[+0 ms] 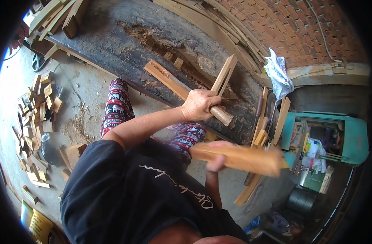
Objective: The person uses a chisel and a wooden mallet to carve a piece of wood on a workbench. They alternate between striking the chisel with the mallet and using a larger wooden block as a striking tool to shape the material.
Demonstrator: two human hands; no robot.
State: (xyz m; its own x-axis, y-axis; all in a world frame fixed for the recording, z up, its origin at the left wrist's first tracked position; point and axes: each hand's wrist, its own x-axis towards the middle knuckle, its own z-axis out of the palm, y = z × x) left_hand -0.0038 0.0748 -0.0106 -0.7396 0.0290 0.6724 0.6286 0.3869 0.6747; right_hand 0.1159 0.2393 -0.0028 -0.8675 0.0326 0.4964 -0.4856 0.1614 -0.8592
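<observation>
My left hand point(200, 105) is closed round what looks like a chisel point(221, 116), its rounded wooden butt sticking out to the right. A thin grey strip shows beyond the knuckles; the rest is hidden by the fingers. Under and beyond that hand, a long wooden piece point(163, 77) lies on the dark bench, and a slotted wooden piece point(226, 73) slants up beside the fingers. My right hand point(216, 162) grips a thick wooden block point(247, 160), blurred by motion, held nearer my body and apart from the chisel.
The dark, worn bench point(108, 36) has a rough hollow with wood scraps. Cut wood blocks point(35, 126) are heaped on the floor at left. Wood strips and tools point(261, 134) lie at the bench's right end, near a green machine point(352, 138). A white bag point(278, 73) lies beside the brick wall.
</observation>
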